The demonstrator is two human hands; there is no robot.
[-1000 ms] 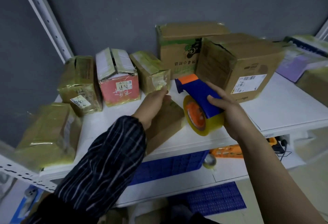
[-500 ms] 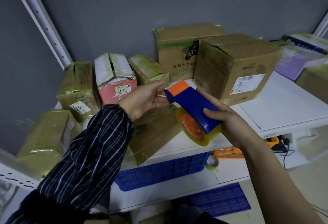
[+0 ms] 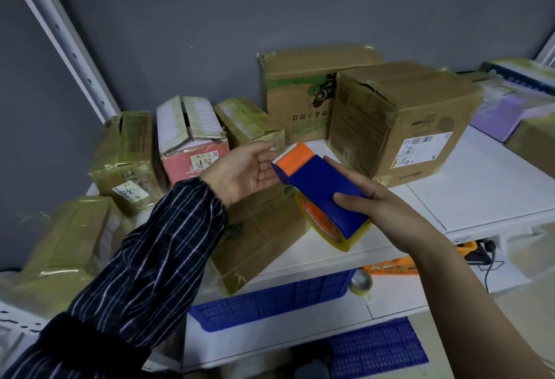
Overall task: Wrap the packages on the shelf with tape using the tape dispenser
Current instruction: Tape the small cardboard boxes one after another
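My right hand (image 3: 387, 210) grips a blue tape dispenser (image 3: 318, 186) with an orange front end and a yellowish tape roll (image 3: 324, 225) under it, held above the white shelf (image 3: 480, 186). My left hand (image 3: 243, 168) is palm-up with fairly straight fingers, and its fingertips touch the dispenser's orange serrated tip. Whether they hold a tape end is hidden. Below both hands a flat brown cardboard package (image 3: 264, 234) lies tilted over the shelf's front edge, partly covered by my striped sleeve.
Taped packages line the back: a large brown box (image 3: 414, 126), a printed box (image 3: 300, 90), a pink box (image 3: 192, 150), a shiny box (image 3: 126, 153) and one at front left (image 3: 66, 243). A blue crate (image 3: 270, 303) sits below. A white post (image 3: 66, 39) rises at left.
My left hand lifted off the flat package and turned palm-up to the dispenser's tip. My right hand raised the dispenser and tilted its front end toward the left hand.
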